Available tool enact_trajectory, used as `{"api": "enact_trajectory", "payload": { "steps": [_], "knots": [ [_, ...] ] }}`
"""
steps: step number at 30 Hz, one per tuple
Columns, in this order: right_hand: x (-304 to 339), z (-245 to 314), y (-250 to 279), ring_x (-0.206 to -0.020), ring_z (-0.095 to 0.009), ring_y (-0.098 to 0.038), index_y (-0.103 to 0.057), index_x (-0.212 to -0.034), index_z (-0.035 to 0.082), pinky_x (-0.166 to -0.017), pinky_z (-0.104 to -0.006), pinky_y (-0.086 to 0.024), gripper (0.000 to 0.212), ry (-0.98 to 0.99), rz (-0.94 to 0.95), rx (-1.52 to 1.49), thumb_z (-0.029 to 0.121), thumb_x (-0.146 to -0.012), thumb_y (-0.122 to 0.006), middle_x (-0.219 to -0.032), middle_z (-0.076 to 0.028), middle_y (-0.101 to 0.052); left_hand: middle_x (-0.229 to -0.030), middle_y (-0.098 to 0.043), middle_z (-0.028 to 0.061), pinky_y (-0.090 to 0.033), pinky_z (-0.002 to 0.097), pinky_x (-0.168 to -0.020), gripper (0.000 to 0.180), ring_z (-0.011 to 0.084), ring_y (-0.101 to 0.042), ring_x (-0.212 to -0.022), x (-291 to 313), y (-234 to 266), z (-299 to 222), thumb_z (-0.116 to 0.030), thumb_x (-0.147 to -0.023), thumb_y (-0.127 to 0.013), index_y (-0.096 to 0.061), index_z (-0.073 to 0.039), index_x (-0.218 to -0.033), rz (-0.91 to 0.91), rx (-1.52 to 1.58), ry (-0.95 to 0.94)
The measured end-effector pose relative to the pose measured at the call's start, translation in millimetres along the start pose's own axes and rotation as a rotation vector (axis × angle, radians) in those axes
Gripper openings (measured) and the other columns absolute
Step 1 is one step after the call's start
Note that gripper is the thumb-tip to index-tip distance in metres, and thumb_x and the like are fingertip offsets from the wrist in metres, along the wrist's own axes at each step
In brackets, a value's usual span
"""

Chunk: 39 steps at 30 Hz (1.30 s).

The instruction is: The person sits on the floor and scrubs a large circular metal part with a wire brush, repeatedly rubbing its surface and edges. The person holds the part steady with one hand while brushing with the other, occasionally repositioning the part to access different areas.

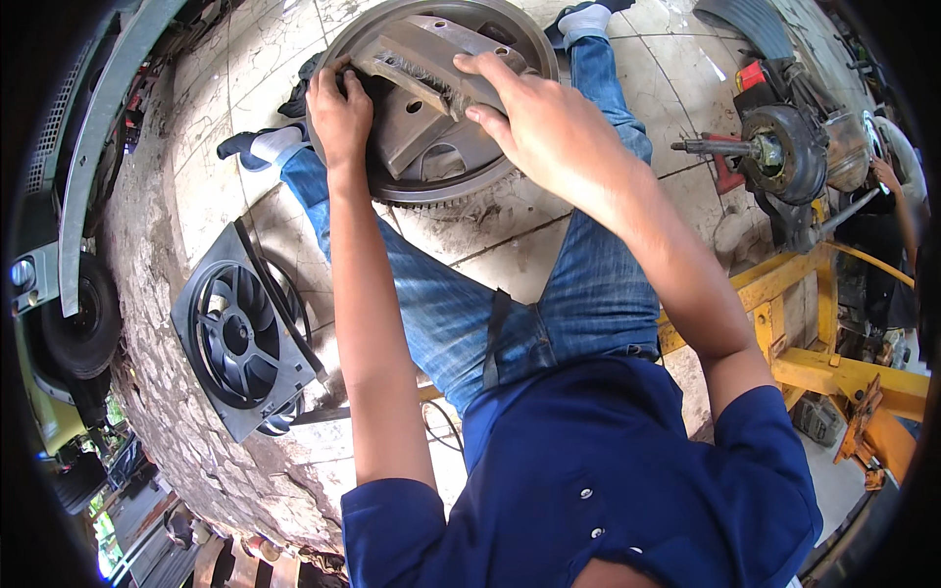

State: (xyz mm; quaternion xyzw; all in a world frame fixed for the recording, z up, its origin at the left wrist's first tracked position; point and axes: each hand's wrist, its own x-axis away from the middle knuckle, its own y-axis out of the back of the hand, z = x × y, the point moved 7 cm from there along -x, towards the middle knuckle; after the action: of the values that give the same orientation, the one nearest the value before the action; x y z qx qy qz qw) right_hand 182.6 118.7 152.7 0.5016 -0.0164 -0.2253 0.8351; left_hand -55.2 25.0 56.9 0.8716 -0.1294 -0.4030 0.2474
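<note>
A round metal flywheel with a toothed rim rests on the floor between my legs. Across its upper face is a brown-grey wire brush, a flat block with dark bristles along its near edge. My right hand is closed on the brush's right part, index finger on top and thumb on the near side. My left hand curls its fingers by the brush's left end and the flywheel's left rim; its fingertips are partly hidden. Below the brush, the flywheel's holes and raised flat sections show.
A black radiator fan in its shroud lies on the floor to my left. On the right stand a hub with a shaft and a yellow metal frame. A wheel is at the far left. Another person's arm shows at the right edge.
</note>
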Motion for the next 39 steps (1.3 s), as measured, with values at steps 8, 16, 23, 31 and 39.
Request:
{"api": "enact_trajectory", "payload": {
  "steps": [8, 16, 23, 31, 39],
  "knots": [
    [-16, 1, 0, -0.092, -0.045, -0.068, -0.046, -0.138, 0.009, -0.079, -0.0541, -0.054, 0.042, -0.038, 0.11, -0.048, 0.025, -0.101, -0.058, -0.097, -0.025, -0.071, -0.114, -0.068, 0.0184, -0.046, 0.0442, -0.098, 0.023, 0.0375, -0.06, -0.11, 0, 0, 0, -0.011, -0.094, -0.059, -0.069, -0.007, -0.114, 0.012, 0.0, 0.029],
    [-44, 10, -10, -0.087, -0.043, -0.071, -0.05, -0.12, 0.002, -0.075, -0.0534, -0.056, 0.027, 0.003, 0.115, 0.051, 0.021, -0.101, -0.053, -0.086, -0.025, -0.071, -0.116, -0.068, 0.0202, -0.046, 0.0442, -0.1, 0.025, 0.0379, -0.061, -0.113, -7, -5, 6, -0.013, -0.095, -0.059, -0.069, -0.005, -0.116, 0.039, 0.005, 0.065],
    [-21, 8, -3, -0.09, -0.047, -0.068, -0.046, -0.136, 0.005, -0.078, -0.0552, -0.055, 0.04, 0.01, 0.122, 0.039, 0.022, -0.101, -0.055, -0.091, -0.029, -0.07, -0.116, -0.068, 0.019, -0.046, 0.0442, -0.1, 0.026, 0.0379, -0.06, -0.114, -3, -1, 7, -0.013, -0.094, -0.059, -0.069, -0.007, -0.118, -0.004, 0.008, -0.014],
    [-63, 9, -27, -0.085, -0.042, -0.072, -0.05, -0.122, 0.004, -0.073, -0.0522, -0.058, 0.028, 0.042, 0.057, 0.099, 0.023, -0.101, -0.052, -0.085, -0.025, -0.071, -0.116, -0.067, 0.0185, -0.046, 0.0443, -0.101, 0.027, 0.0387, -0.06, -0.113, -7, -4, 2, -0.013, -0.095, -0.058, -0.069, -0.008, -0.119, 0.026, 0.003, 0.031],
    [-13, -10, 14, -0.089, -0.044, -0.071, -0.047, -0.133, 0.007, -0.079, -0.0542, -0.057, 0.036, -0.072, 0.208, 0.063, 0.028, -0.104, -0.049, -0.091, -0.025, -0.071, -0.116, -0.067, 0.0198, -0.046, 0.0455, -0.1, 0.028, 0.0394, -0.059, -0.114, -2, -3, 2, -0.014, -0.095, -0.058, -0.068, -0.008, -0.12, 0.026, -0.003, 0.028]
  ]
}}
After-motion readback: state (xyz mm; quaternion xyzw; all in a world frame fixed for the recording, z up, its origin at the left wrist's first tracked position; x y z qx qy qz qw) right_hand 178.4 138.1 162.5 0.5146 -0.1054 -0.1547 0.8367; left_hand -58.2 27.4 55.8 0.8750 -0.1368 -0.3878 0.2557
